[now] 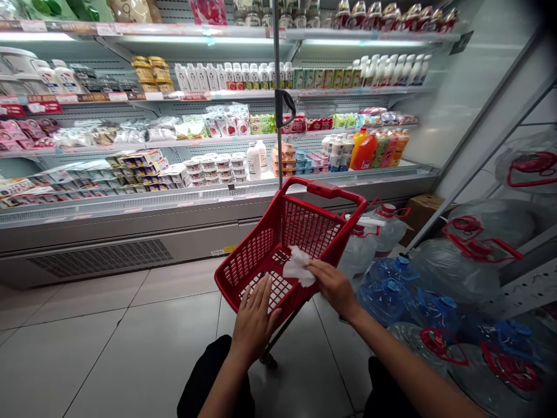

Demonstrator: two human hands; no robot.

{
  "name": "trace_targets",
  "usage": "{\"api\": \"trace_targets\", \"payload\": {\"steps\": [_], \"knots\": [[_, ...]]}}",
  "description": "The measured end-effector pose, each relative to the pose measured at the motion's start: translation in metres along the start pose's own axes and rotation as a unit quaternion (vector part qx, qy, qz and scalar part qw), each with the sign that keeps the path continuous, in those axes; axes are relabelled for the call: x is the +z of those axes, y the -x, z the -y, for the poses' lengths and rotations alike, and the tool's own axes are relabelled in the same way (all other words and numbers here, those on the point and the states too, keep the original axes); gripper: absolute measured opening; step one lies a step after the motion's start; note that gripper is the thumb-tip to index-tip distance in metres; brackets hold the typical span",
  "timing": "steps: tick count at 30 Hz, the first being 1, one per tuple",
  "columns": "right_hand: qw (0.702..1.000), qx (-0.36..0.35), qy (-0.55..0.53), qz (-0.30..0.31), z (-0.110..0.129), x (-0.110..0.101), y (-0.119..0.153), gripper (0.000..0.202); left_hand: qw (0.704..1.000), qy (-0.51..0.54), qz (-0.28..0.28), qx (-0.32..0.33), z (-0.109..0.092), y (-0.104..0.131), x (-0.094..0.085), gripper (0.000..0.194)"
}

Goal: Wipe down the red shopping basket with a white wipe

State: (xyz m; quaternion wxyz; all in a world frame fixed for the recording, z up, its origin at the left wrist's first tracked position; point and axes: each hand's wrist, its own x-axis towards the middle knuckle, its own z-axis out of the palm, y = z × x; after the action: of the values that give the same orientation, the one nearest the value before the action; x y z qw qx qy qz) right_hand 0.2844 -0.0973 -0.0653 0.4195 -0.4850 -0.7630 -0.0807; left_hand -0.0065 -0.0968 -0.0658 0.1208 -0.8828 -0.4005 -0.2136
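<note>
A red plastic shopping cart [335, 229] with lattice walls stands in front of me, its handle toward the fridge. My right hand [333, 284] pinches a crumpled white tissue [299, 266] over the basket's near right side. Beside it, my left hand [256, 319] lies at the near rim with its fingers outstretched and nothing in them. Whether the left palm presses on the rim is hidden. Through the lattice floor of the basket, light tiles show.
A refrigerated display [130, 212] with dairy tubs, bottles and packets spans the back. Its glass door handle [285, 108] is upright above the cart. Large water jugs [391, 287] with blue caps and clear jugs with red handles crowd the right. Grey floor tiles [143, 348] lie at left.
</note>
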Motion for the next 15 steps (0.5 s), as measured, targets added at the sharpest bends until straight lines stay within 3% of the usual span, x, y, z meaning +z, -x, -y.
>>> {"api": "trace_targets", "payload": {"steps": [4,6,8,11,15], "knots": [[0.989,0.092,0.070,-0.093,-0.051,-0.033,-0.022,0.054,0.999,0.005,0.028,0.026,0.022,0.001,-0.006,0.077],[0.985,0.103,0.107,-0.093,-0.071,-0.044,-0.031,0.056,0.999,0.011,0.037,0.038,0.030,0.001,-0.008,0.076],[0.986,0.087,0.132,-0.054,-0.077,-0.046,-0.034,0.057,0.998,0.019,0.042,0.048,0.035,0.000,-0.009,0.075],[0.987,0.052,0.150,-0.001,-0.058,-0.036,-0.027,0.058,0.997,0.031,0.044,0.052,0.039,-0.001,-0.009,0.075],[0.984,0.020,0.175,0.026,-0.005,-0.013,-0.008,0.049,0.997,0.037,0.050,0.043,0.040,-0.002,-0.009,0.075]]}}
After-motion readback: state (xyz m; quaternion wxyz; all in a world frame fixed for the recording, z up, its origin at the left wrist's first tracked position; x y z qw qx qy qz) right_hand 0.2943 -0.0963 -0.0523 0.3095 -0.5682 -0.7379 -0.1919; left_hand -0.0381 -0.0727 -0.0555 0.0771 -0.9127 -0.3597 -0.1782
